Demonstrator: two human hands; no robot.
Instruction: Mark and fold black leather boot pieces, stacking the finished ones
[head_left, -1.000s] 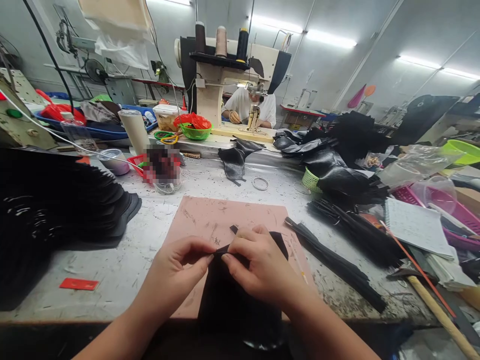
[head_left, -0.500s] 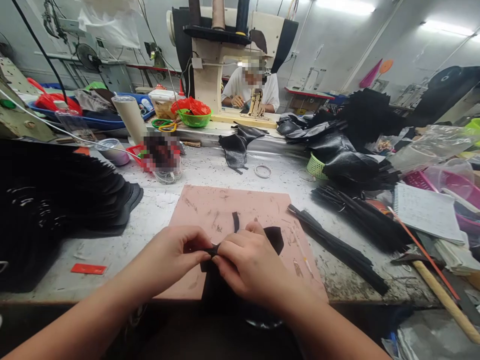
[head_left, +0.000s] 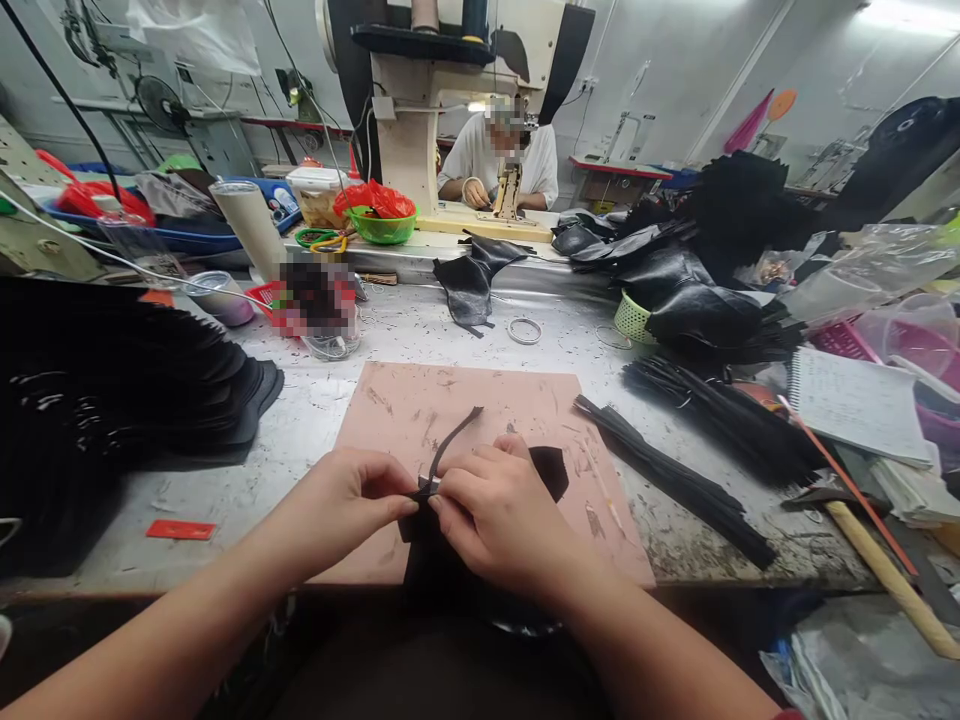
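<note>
Both hands meet over the front part of a pink board (head_left: pixel 517 400). My left hand (head_left: pixel 360 500) pinches the edge of a black piece (head_left: pixel 431 560) between thumb and forefinger. Close beside it, my right hand (head_left: pixel 495 500) has its fingers closed on the same black piece. A narrow black strip (head_left: pixel 454 438) rises from between the fingertips and curves to the upper right over the board. Part of the black material (head_left: pixel 550 472) shows beyond my right hand; the rest hangs over the table's front edge. A small metallic bit by the fingertips is too small to make out.
Stacked black pieces (head_left: pixel 135 390) lie at the left, near a red strip (head_left: pixel 181 530). Right of the board are bundled black strips (head_left: pixel 675 485), a hammer (head_left: pixel 889 570) and a notebook (head_left: pixel 859 400). A person (head_left: pixel 499 160) sits behind a sewing machine (head_left: pixel 405 130).
More of the narrow black strip now shows between my hands, curving up and right. Both hands keep their hold and have barely moved. The view has shifted slightly.
</note>
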